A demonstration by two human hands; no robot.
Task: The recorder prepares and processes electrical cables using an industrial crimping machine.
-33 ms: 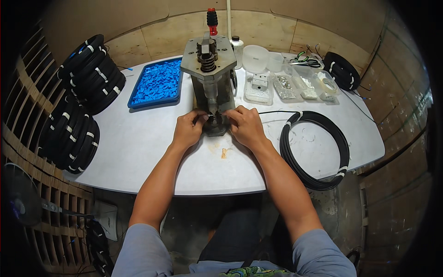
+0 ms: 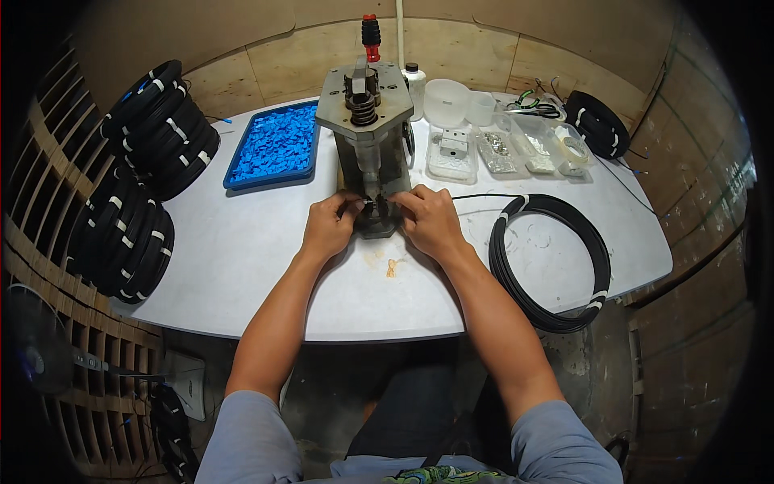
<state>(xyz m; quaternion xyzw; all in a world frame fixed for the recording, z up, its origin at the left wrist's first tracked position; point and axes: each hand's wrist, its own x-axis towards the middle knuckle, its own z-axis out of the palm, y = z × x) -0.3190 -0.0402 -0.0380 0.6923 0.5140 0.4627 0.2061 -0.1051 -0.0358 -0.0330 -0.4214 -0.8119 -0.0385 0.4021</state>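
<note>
A grey metal hand press with a red-and-black lever grip stands at the middle of the table. My left hand is at the left of its lower jaw, thumb and forefinger pinched at a small pale piece too tiny to name. Across the jaw, my right hand is closed with bent fingers on the end of a black cable. That cable runs right to a large coil bound with white tape. The cable's tip between my hands is hidden by fingers and press.
A blue tray of small blue pieces lies left of the press. Stacked black cable coils line the left side. Behind at right are a white bottle, clear tubs, boxes of small parts, green-handled pliers and another coil.
</note>
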